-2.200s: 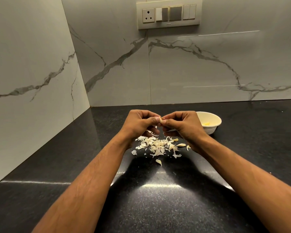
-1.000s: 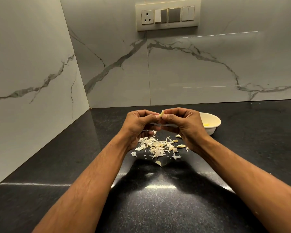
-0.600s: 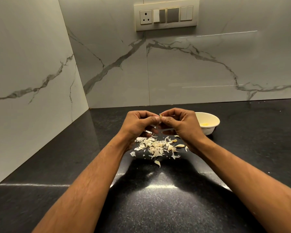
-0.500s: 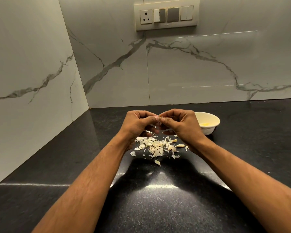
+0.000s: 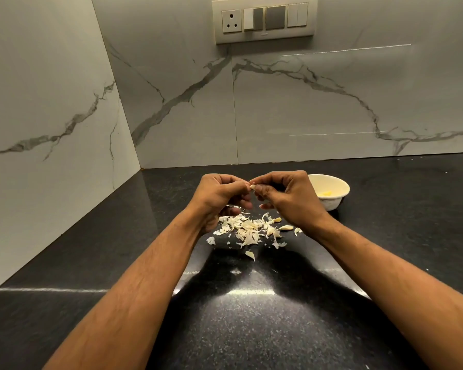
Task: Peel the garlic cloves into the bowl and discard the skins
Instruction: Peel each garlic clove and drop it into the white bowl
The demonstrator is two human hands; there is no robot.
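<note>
The garlic clove (image 5: 252, 186) shows only as a small pale, cream-coloured tip, pinched between the fingertips of both hands above the dark counter (image 5: 64, 276). The left hand (image 5: 219, 194) has its fingers curled inward and grips the clove from the left side; the right hand (image 5: 286, 196) meets it from the right, thumb and forefinger closed on the same bit, its other fingers bent underneath. Most of the clove is hidden by the fingers, so whether any skin clings to it cannot be told.

Directly below the hands lies a loose scatter of garlic skins (image 5: 247, 231): thin, papery, off-white flakes, curled and overlapping, with a few stray pieces nearer the person. Among them, on the right edge of the heap, sit a few plumper, yellowish pieces that look like whole cloves (image 5: 285, 227).

Just beyond the right hand, partly covered by it, stands a small white bowl (image 5: 338, 184), upright on the counter, with something pale yellow (image 5: 326, 193) lying at its bottom.

The counter is black, speckled and glossy, with light reflected on it. Behind rise grey-veined marble wall tiles (image 5: 332, 108), meeting in a corner at the left, and a switch plate with a socket (image 5: 263, 18) is mounted high on the back wall.
</note>
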